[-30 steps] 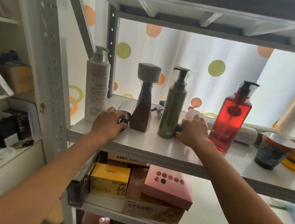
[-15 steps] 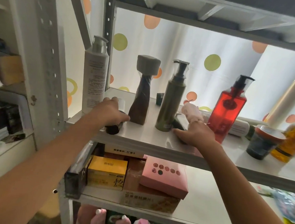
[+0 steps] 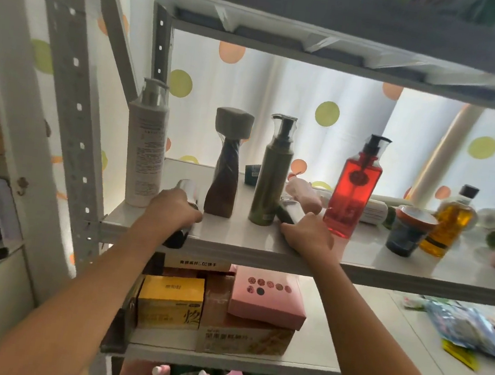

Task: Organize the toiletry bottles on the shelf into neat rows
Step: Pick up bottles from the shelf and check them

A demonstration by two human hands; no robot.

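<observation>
On the white shelf [image 3: 355,261] a row stands upright: a tall white pump bottle [image 3: 145,151], a brown twisted bottle [image 3: 224,172], an olive pump bottle [image 3: 272,177] and a red pump bottle [image 3: 352,190]. My left hand [image 3: 172,209] grips a silver and black tube [image 3: 186,189] lying at the shelf's front edge, between the white and brown bottles. My right hand [image 3: 308,236] holds a small dark bottle [image 3: 289,212] lying between the olive and red bottles. A pink bottle [image 3: 304,192] lies behind it.
A dark jar with an orange rim [image 3: 409,230], an amber bottle [image 3: 450,222] and white tubes [image 3: 373,209] crowd the shelf's right side. Boxes, yellow [image 3: 170,302] and pink [image 3: 267,297], fill the shelf below. A steel upright [image 3: 73,112] stands at the left.
My left hand has drawn the silver tube toward the shelf's front edge. My right hand has slid back with the dark bottle. The camera has tilted and moved closer.
</observation>
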